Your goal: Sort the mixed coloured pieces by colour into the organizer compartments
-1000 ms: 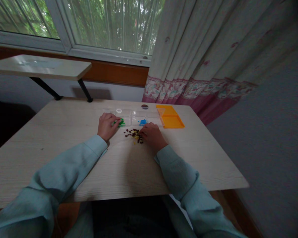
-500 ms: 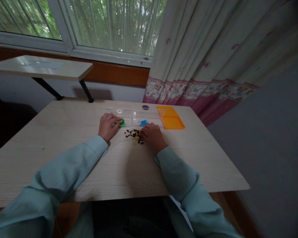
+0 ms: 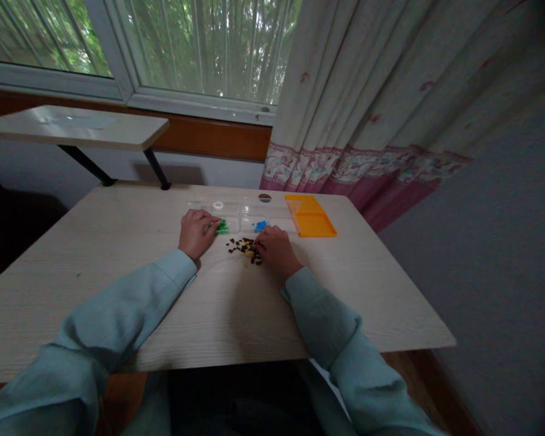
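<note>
Our left hand (image 3: pixel 194 235), in the head view, bends its fingers at the green pieces (image 3: pixel 223 227) in a compartment of the clear tray (image 3: pixel 235 225); we cannot tell whether its fingertips are together on one. Our right hand (image 3: pixel 279 251) has its fingertips at the right edge of the dark brown and yellow pieces (image 3: pixel 244 247), scattered on the surface (image 3: pixel 200 321) before the tray; its grip is likewise unclear to us. Blue pieces (image 3: pixel 260 226) lie in another compartment, and we see an orange case (image 3: pixel 318 224) at the tray's right end.
</note>
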`<state>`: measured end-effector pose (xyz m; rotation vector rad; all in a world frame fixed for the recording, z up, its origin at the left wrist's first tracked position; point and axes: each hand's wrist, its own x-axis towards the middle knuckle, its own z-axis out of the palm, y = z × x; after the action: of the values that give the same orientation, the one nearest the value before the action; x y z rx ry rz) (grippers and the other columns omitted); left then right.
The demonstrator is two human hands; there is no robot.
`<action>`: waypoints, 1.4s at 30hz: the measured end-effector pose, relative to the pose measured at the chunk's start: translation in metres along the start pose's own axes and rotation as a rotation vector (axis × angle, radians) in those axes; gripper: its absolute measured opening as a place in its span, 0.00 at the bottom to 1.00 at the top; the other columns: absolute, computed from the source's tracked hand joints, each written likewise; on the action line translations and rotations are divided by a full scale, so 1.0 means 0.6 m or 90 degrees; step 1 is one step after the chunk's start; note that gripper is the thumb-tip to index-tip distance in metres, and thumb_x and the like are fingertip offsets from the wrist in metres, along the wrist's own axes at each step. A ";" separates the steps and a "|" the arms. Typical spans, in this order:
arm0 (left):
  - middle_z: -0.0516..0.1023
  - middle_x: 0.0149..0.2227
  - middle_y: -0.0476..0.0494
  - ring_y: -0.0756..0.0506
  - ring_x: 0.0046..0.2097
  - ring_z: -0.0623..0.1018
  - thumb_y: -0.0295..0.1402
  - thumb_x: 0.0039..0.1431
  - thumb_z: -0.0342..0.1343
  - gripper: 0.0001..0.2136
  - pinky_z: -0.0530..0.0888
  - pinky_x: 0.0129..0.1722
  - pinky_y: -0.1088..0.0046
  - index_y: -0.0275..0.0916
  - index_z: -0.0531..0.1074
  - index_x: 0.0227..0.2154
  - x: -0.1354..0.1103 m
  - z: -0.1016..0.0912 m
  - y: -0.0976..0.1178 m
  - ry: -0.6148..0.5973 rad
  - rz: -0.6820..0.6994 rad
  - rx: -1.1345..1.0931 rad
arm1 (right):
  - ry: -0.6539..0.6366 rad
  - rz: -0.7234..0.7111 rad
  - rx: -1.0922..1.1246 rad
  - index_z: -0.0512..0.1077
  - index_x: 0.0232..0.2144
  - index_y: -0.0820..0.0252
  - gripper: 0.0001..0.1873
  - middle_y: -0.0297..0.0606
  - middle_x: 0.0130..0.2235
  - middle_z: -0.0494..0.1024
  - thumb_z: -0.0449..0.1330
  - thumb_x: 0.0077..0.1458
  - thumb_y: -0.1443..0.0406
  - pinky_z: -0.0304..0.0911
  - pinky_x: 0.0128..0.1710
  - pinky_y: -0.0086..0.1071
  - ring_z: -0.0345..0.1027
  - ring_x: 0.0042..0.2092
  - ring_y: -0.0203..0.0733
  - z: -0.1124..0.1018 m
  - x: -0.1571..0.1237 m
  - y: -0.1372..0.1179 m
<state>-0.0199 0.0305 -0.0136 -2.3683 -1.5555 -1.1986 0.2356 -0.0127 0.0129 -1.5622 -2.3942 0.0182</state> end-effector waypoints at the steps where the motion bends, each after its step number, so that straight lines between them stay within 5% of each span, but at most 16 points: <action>1: 0.77 0.37 0.42 0.40 0.43 0.69 0.40 0.64 0.52 0.13 0.65 0.45 0.58 0.43 0.80 0.40 0.000 0.000 0.000 0.002 0.000 0.003 | 0.006 0.006 0.022 0.77 0.34 0.57 0.07 0.42 0.41 0.74 0.59 0.58 0.63 0.55 0.44 0.37 0.61 0.46 0.46 0.002 0.000 0.002; 6: 0.76 0.37 0.41 0.40 0.43 0.69 0.39 0.65 0.51 0.13 0.65 0.45 0.59 0.43 0.80 0.41 -0.001 0.002 0.000 0.005 -0.003 0.012 | 0.099 0.041 0.195 0.77 0.32 0.59 0.08 0.41 0.38 0.74 0.58 0.58 0.65 0.57 0.48 0.36 0.63 0.44 0.43 0.015 0.005 0.017; 12: 0.75 0.38 0.40 0.40 0.44 0.68 0.38 0.66 0.49 0.14 0.64 0.45 0.57 0.43 0.79 0.43 -0.002 0.001 -0.001 -0.002 -0.004 0.013 | 0.177 0.128 0.466 0.76 0.29 0.60 0.09 0.37 0.34 0.73 0.61 0.53 0.60 0.61 0.40 0.33 0.64 0.35 0.38 0.025 0.011 0.024; 18: 0.75 0.41 0.41 0.40 0.48 0.69 0.37 0.66 0.50 0.12 0.63 0.49 0.57 0.46 0.77 0.45 -0.008 -0.011 0.049 -0.004 0.065 -0.037 | 0.047 0.268 0.817 0.74 0.28 0.59 0.17 0.29 0.22 0.66 0.65 0.45 0.51 0.51 0.26 0.30 0.56 0.25 0.34 0.023 0.012 0.008; 23: 0.75 0.39 0.43 0.42 0.46 0.70 0.42 0.63 0.54 0.12 0.65 0.48 0.61 0.47 0.77 0.45 -0.012 -0.005 0.112 -0.034 0.102 -0.121 | -0.029 0.292 1.015 0.72 0.27 0.60 0.19 0.27 0.23 0.65 0.69 0.38 0.53 0.47 0.24 0.27 0.54 0.25 0.31 0.010 0.008 -0.020; 42: 0.78 0.33 0.44 0.43 0.41 0.72 0.44 0.64 0.53 0.13 0.66 0.45 0.60 0.46 0.80 0.37 -0.009 0.001 0.107 -0.016 0.086 -0.113 | -0.059 0.268 1.028 0.76 0.30 0.60 0.19 0.27 0.21 0.66 0.68 0.42 0.51 0.47 0.22 0.26 0.53 0.23 0.29 0.017 0.003 -0.046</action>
<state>0.0313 -0.0044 0.0046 -2.5598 -1.3206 -1.3313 0.2080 -0.0210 0.0077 -1.0308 -1.1298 1.6015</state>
